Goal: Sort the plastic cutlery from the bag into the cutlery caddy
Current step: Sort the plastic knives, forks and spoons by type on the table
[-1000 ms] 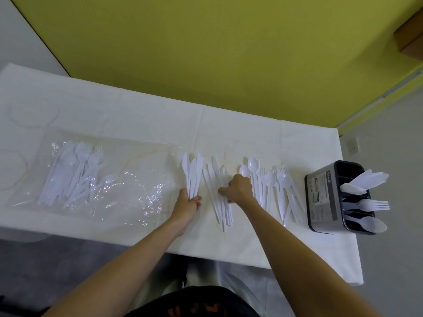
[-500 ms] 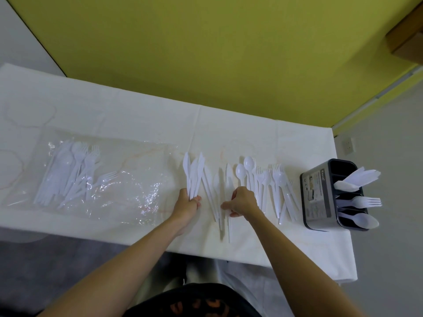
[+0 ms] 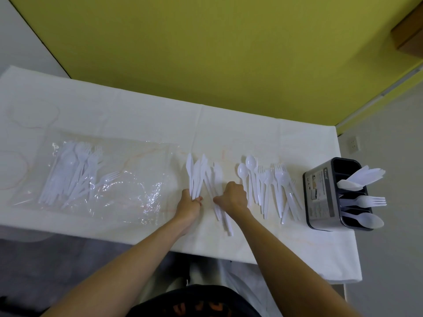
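A clear plastic bag (image 3: 128,179) lies at the table's left with several white forks and spoons inside. My left hand (image 3: 190,203) grips the handles of a fan of white plastic knives (image 3: 196,173). Just to its right, my right hand (image 3: 233,197) is curled over more knives (image 3: 217,179), its fingers closed round their handles. A loose pile of white spoons and forks (image 3: 267,184) lies further right. The dark grey cutlery caddy (image 3: 320,195) stands at the table's right end, holding knives, a fork and a spoon in separate slots.
A white cloth covers the table (image 3: 137,115); its front edge runs just below my hands and its right edge lies past the caddy. A yellow-green wall (image 3: 206,42) backs the table. A wall socket (image 3: 353,144) sits low at right.
My right hand has gathered the loose knives and slid them left, close to the bunch in my left hand. The left hand has held still.
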Demonstrator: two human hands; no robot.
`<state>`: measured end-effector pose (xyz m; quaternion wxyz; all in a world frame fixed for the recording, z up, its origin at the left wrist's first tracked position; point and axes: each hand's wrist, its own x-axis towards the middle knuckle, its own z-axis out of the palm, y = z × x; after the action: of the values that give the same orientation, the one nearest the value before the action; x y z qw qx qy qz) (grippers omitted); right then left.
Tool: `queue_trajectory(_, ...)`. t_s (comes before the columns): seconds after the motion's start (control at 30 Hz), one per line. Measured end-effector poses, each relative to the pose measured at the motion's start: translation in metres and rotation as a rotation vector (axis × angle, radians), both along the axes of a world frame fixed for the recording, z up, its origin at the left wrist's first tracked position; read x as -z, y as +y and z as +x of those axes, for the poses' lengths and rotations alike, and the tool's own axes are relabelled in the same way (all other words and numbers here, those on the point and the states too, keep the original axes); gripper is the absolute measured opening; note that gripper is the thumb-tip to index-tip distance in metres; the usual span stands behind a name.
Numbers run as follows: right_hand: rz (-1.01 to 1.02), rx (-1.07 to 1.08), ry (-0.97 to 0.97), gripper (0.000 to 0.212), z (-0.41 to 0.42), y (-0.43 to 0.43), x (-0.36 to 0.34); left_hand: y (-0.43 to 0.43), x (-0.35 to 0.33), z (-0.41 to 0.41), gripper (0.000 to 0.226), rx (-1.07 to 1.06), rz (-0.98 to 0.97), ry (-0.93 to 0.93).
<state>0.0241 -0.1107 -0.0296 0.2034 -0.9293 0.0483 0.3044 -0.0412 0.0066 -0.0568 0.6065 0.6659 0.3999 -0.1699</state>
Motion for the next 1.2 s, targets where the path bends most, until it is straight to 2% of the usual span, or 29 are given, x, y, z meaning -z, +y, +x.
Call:
queue_trajectory(0.2, -0.041, -0.074, -0.044, 0.025, -0.002, -0.003, 0.002, 0.000, -0.001, 0.003, 0.022, 0.026, 0.093, 0.018)
queue_trajectory(0.4, -0.086, -0.097, -0.046, 0.028, 0.000, -0.011, 0.002, -0.001, 0.001, 0.003, 0.023, 0.027, 0.122, 0.026)
queue_trajectory(0.5, -0.095, -0.130, -0.066, 0.040, 0.001, -0.013, 0.004, -0.001, 0.001, 0.003, 0.024, 0.018, 0.106, 0.030)
queue_trajectory(0.6, -0.070, -0.126, -0.062, 0.031, 0.003, -0.017, 0.005, 0.001, 0.001, 0.004, 0.026, 0.014, 0.096, 0.025)
queue_trajectory(0.7, -0.070, -0.143, -0.068, 0.032, 0.006, -0.021, 0.003, 0.001, 0.002, 0.004, 0.027, 0.006, 0.092, 0.011)
queue_trajectory(0.9, -0.009, -0.076, -0.015, 0.025, 0.017, -0.029, 0.002, 0.002, 0.001, 0.002, 0.025, -0.013, 0.080, -0.002)
queue_trajectory(1.03, 0.178, 0.042, 0.040, 0.023, 0.029, -0.030, -0.004, 0.006, 0.002, 0.002, 0.022, -0.047, 0.071, -0.013)
queue_trajectory(1.1, 0.233, 0.009, 0.094, 0.016, 0.030, -0.022, -0.008, 0.007, 0.002, 0.001, 0.019, -0.065, 0.075, -0.024)
queue_trajectory(1.2, 0.185, -0.085, 0.107, 0.015, 0.025, -0.006, -0.003, 0.010, 0.001, 0.000, 0.013, -0.084, 0.087, -0.047)
